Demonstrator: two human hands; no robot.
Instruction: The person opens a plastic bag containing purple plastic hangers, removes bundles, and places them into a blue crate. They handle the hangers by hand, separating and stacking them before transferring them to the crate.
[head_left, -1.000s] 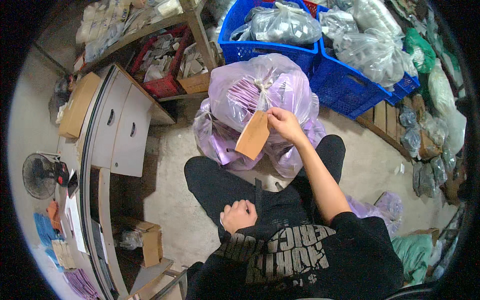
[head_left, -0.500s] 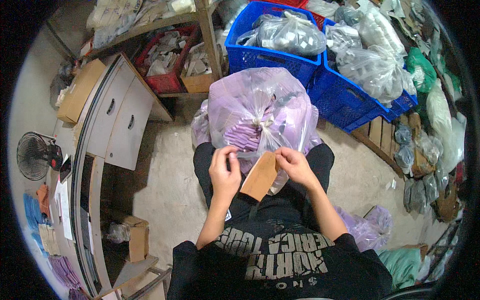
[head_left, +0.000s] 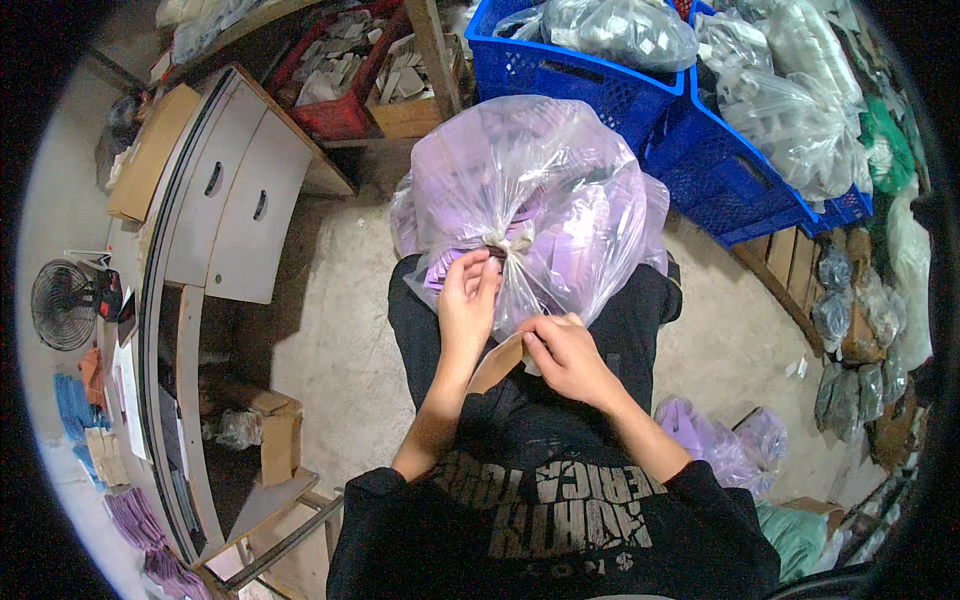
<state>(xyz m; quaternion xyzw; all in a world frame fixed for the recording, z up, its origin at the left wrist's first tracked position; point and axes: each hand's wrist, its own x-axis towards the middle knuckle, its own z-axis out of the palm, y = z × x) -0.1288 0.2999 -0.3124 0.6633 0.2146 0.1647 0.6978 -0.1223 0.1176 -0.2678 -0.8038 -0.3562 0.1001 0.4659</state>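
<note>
Fingertips of your left hand (head_left: 466, 292) sit at a dark strand (head_left: 494, 251) beside the knot (head_left: 517, 243); whether they pinch it or only touch it, you cannot tell from here. Your right hand (head_left: 568, 358), lower and nearer you, is clamped on one end of a tan card (head_left: 497, 363), which slants down to the left, partly covered by your fingers. Your hands are apart, one high and one low, probably so that the card stays out of the way of the fingers at the knot.

The knot gathers the mouth of a big clear bag (head_left: 585, 185) filled with purple bundles (head_left: 445, 268). It faces you, which seems to put it within easy reach. The bag stands between your legs (head_left: 640, 325), perhaps for steadiness.

Farther out, blue crates (head_left: 740, 155) holding clear bags (head_left: 800, 135) stand on the far right. Small purple bags (head_left: 690, 432) lie on the floor (head_left: 340, 370) to the near right. On the left, the counter (head_left: 215, 190) carries a cardboard box (head_left: 155, 150), a fan (head_left: 65, 305) and purple stacks (head_left: 135, 518) toward its near end, likely kept there within arm's reach.
</note>
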